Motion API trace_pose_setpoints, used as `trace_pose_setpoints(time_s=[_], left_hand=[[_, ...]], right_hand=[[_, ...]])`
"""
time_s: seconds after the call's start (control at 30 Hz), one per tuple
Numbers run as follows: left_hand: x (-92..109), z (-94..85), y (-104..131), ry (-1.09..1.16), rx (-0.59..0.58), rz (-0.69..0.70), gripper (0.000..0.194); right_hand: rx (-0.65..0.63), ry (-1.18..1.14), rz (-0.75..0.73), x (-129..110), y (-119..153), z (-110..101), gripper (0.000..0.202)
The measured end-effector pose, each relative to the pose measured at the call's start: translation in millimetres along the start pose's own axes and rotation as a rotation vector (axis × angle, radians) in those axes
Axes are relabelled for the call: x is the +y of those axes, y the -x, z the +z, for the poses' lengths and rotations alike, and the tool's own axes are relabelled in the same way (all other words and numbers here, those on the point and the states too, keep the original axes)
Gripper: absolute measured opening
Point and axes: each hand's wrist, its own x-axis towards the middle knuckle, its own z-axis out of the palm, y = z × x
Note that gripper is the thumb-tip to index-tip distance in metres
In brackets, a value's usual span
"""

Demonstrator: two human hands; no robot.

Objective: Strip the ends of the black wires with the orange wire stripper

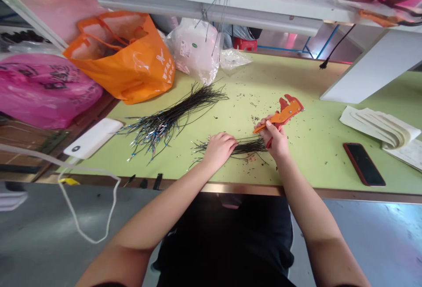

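My right hand [276, 139] grips a wire stripper [286, 112] with an orange body and red jaws, pointing up and away to the right. Below it lies a small bundle of black wires [248, 147] on the green tabletop. My left hand [220, 148] rests over the left part of that bundle, fingers curled together on the wires; its fingertips are partly hidden. Farther left a larger bunch of black wires [178, 113] is spread out, with blue and silver ends toward the near left.
Short black scraps dot the green table [296, 164]. A phone [364, 164] and an open paper pad [379, 126] lie at right. At left are an orange bag [132, 65], a pink bag [49, 89] and a white power bank [94, 137]. A white shelf [263, 3] spans the back.
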Motion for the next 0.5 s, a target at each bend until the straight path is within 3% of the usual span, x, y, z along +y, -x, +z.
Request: trace_pose_setpoints(time_s=[0.27,0.5], left_hand=[[4.3,0.4,1.3,-0.027,-0.020,0.063,0.022],[7.0,-1.6,0.6,0.003,-0.001,0.084,0.014]], right_hand=[[-0.012,-0.025,-0.006,1.4,-2.1,-3.6,0.022],[-0.007,-0.031,0.005,2.3,-1.2,-3.7,0.024]])
